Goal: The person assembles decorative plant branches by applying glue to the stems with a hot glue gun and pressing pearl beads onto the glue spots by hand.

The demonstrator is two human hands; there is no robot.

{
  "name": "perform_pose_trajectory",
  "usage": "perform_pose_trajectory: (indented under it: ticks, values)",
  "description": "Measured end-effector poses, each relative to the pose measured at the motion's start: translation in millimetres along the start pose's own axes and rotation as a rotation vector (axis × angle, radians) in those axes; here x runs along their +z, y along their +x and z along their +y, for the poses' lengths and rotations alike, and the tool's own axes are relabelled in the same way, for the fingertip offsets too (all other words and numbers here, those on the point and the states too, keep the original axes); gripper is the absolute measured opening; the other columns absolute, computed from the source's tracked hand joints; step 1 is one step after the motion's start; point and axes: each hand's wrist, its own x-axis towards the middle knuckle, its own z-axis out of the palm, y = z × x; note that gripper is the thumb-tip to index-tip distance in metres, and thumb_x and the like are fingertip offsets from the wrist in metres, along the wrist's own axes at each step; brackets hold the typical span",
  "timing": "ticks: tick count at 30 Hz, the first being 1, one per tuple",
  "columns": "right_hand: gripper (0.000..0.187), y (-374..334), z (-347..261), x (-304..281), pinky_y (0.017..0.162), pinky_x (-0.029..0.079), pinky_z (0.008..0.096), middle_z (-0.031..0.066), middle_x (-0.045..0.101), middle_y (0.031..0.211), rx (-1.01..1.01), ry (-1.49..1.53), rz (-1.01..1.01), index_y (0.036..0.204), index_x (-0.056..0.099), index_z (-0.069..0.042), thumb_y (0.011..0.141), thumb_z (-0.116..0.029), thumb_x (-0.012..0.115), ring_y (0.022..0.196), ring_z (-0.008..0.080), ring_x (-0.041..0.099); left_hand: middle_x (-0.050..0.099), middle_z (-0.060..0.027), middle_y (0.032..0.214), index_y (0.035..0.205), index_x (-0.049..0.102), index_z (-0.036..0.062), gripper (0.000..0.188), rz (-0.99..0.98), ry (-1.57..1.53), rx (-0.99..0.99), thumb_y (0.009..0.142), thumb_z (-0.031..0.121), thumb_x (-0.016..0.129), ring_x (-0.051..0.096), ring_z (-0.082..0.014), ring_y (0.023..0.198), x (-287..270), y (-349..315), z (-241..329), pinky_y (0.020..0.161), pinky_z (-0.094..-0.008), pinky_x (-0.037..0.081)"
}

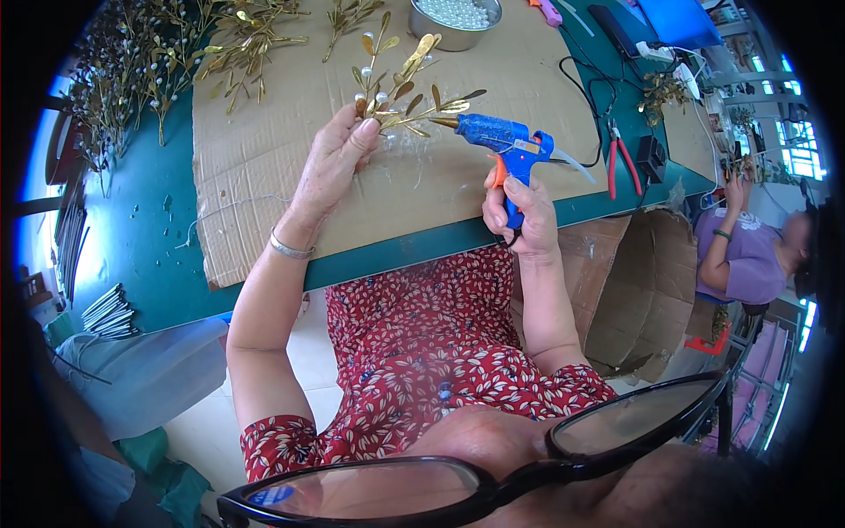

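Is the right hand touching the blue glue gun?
Touching. The head view shows the right hand wrapped around the handle of the blue glue gun.

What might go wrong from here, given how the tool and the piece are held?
First, the glue gun in the right hand points its nozzle toward the left hand; if hot, a slip might burn its fingers. Second, the nozzle sits close against the golden sprig, so a nudge could bend a leaf. Third, pale thin strands lie over the cardboard and could stick to the sprig.
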Motion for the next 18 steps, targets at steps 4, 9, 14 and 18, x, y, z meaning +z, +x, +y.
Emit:
perform_pose_trajectory:
  ticks: [4, 9, 14, 18]
  values:
    - [0.029, -2, 0, 0, 0.037, 0.029, 0.0194, 0.0039, 0.051, 0.058, 0.023, 0.035, -0.061, 0.105, 0.054, 0.001, 0.092, -0.025, 0.053, 0.039, 0.0063, 0.038, 0.032, 0.0084, 0.070, 0.117, 0.050, 0.0012, 0.035, -0.002, -0.038, -0.008, 0.097, 0.030, 0.048, 0.027, -0.0021, 0.060, -3, 1, -2, 0.052, -0.0185, 0.023]
    - [0.037, -7, -10, -9, 0.036, 0.029, 0.0197, 0.0064, 0.051, 0.060, -0.021, 0.142, -0.007, 0.105, 0.048, 0.000, 0.095, -0.035, 0.048, 0.037, 0.0072, 0.037, 0.031, 0.0076, 0.070, 0.113, 0.052, 0.0030, 0.030, 0.010, -0.207, -0.063, 0.099, 0.029, 0.045, 0.025, -0.0025, 0.059, -8, 1, -1, 0.051, -0.0183, 0.021]
    - [0.030, 5, -27, -24, 0.045, 0.032, 0.0195, 0.0014, 0.050, 0.068, -0.182, -0.240, 0.240, 0.098, 0.054, -0.002, 0.094, -0.032, 0.053, 0.050, 0.0054, 0.041, 0.033, 0.0046, 0.069, 0.090, 0.047, 0.0076, 0.024, 0.046, -0.661, 0.035, 0.099, 0.029, 0.042, 0.027, -0.0051, 0.057, -22, 6, 3, 0.051, -0.0192, 0.025]
    - [0.024, 20, -33, -38, 0.056, 0.033, 0.0201, -0.0052, 0.046, 0.071, -0.104, -0.653, 0.240, 0.094, 0.062, -0.003, 0.091, -0.026, 0.060, 0.064, 0.0020, 0.038, 0.034, 0.0031, 0.069, 0.088, 0.046, 0.0081, 0.024, -0.021, -0.766, 0.096, 0.100, 0.029, 0.040, 0.028, -0.0060, 0.056, -30, 8, 3, 0.051, -0.0199, 0.026]
